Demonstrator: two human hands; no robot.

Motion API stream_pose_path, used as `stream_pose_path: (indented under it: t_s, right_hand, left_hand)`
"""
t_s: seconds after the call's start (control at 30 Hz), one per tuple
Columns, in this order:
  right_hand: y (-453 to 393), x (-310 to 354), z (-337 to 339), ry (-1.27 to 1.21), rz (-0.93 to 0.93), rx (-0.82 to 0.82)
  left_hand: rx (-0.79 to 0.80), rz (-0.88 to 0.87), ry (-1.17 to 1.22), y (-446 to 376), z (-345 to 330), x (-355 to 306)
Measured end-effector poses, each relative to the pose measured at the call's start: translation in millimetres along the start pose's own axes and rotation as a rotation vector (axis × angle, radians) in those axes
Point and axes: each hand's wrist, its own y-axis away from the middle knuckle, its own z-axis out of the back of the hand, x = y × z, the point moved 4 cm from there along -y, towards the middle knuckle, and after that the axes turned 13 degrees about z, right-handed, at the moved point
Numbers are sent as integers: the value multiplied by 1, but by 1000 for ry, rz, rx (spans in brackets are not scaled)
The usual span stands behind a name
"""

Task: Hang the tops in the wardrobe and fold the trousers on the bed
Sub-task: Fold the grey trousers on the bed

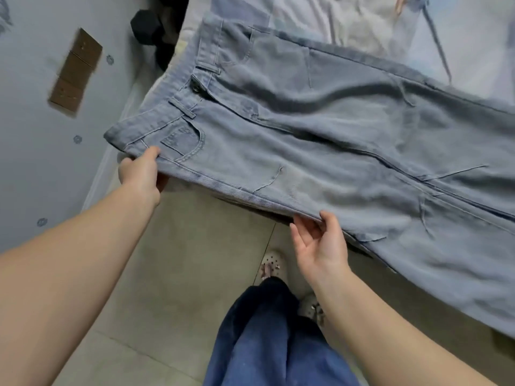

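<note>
Pinched trousers (320,129) waistband corner with left hand (142,171) | gripped side seam with right hand (320,240) | judged denim soft, heavy.

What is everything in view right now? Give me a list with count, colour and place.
jeans: one pair, light blue, spread flat on the bed, waistband at its left edge, near side overhanging the floor
bed: one, pale patterned sheet, upper right
dumbbell: one, black, on the floor, top left
cardboard strip: one, brown, on the grey-blue surface at left
clogs: two, beige, on the tiled floor
dark trousers: one pair, navy, worn, bottom centre
left hand: grips the jeans' near waistband corner
right hand: pinches the jeans' near side seam, other fingers loose
</note>
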Motion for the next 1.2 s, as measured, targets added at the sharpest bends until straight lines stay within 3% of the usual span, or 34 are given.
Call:
stream_pose_path:
  t_s: [0.17, 0.33, 0.5, 0.63, 0.87, 1.03, 1.2]
  right_hand:
    - [4, 76, -43, -17, 164, 71]
    - [-33, 139, -107, -4, 316, 82]
    - [-94, 185, -172, 1, 424, 12]
    - [-147, 213, -223, 144, 529, 9]
    - [-242, 219, -271, 432, 501, 25]
    - [-285, 194, -295, 773, 409, 296]
    - [-287, 191, -289, 840, 459, 427]
  left_hand:
    - [22, 25, 91, 31, -26, -41]
    - [174, 10, 228, 37, -106, -96]
    - [343, 36, 112, 21, -207, -139]
    - [377, 94, 41, -11, -271, -156]
    - [347, 141, -83, -74, -337, -161]
    - [245, 38, -229, -106, -366, -151]
    - [74, -138, -505, -106, -371, -138]
